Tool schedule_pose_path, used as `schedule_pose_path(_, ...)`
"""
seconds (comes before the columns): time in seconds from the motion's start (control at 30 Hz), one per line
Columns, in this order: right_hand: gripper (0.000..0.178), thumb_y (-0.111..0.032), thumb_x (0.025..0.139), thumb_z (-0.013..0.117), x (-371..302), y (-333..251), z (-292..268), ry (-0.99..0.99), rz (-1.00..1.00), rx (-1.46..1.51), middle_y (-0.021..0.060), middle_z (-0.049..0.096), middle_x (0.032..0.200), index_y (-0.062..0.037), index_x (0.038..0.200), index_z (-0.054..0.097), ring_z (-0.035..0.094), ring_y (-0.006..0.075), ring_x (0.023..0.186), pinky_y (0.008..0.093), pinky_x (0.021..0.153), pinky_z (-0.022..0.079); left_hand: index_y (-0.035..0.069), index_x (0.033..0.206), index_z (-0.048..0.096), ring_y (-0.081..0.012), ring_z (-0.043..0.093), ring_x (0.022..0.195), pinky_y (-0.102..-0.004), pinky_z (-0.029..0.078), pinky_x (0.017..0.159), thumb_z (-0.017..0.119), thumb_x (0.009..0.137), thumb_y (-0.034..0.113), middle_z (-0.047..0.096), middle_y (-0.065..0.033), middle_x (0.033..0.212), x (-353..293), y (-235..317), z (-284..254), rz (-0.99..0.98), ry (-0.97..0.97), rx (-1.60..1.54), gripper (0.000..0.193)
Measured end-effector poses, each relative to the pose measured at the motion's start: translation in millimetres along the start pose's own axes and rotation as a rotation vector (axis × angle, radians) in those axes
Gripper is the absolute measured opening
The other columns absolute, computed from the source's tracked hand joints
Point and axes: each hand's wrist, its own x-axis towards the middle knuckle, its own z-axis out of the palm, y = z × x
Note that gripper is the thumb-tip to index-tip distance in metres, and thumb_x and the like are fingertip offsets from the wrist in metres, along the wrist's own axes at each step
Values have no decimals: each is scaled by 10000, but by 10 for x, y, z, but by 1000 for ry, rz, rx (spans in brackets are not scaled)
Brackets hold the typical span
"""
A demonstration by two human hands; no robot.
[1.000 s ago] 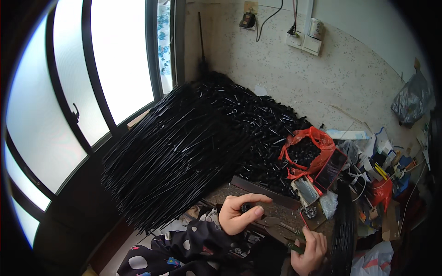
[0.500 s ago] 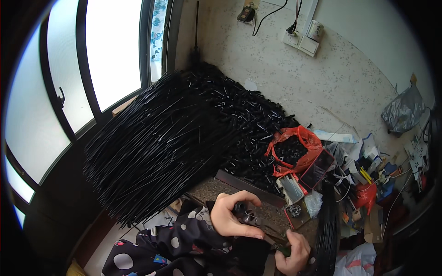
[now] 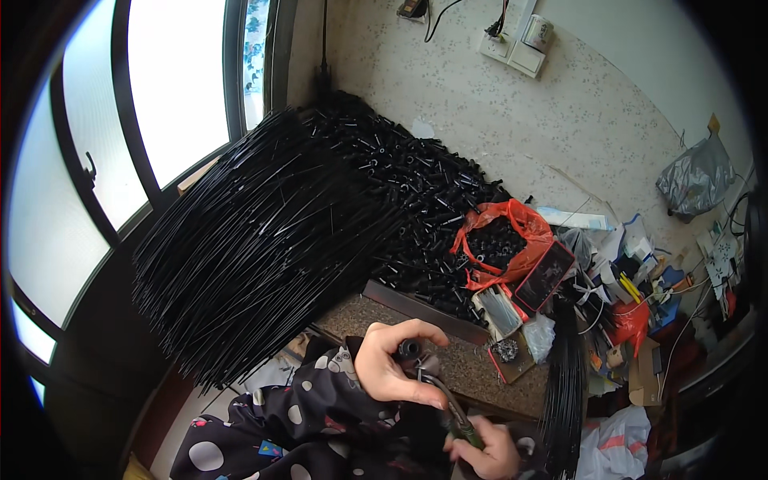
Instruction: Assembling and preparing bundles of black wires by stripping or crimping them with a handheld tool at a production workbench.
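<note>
At the near edge of the worktop, our curled left fingers hold a black tube, end toward us; our right fingers grip green-handled pliers, their head just beside it.

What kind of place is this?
Probably a small workshop: there's a big heap of short black parts, a thick stack of long black rods, and a plier-like tool in the right hand.

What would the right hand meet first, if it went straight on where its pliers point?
Probably the left hand, at its thumb, ahead along the pliers; the small black tube appears farther on, though depth is unclear.
</note>
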Motion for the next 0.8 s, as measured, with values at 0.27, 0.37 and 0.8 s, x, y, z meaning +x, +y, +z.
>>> schedule_pose_path(0.27,377,-106,755,643,155,-265,108,-97,229,92,100,581,802,22,1077,496,589,162,678,281,594,457,11,931,586,-19,414,476,-194,275,439,852,533,307,479,34,520,-9,10,127,-135,-64,2,563)
schedule_pose_path(0.37,323,-127,816,596,137,-228,107,358,-73,-385,90,589,844,5,1091,490,593,140,694,272,616,459,13,929,588,-15,394,467,-196,261,433,848,545,289,467,39,509,42,-8,136,-121,-49,14,540)
schedule_pose_path(0.8,527,-49,882,463,-22,-163,-110,-297,268,697,142,510,1164,-27,1351,222,576,182,886,293,774,444,14,829,570,-19,475,485,-183,352,437,786,644,179,522,4,530,110,-84,324,-229,-124,-4,330)
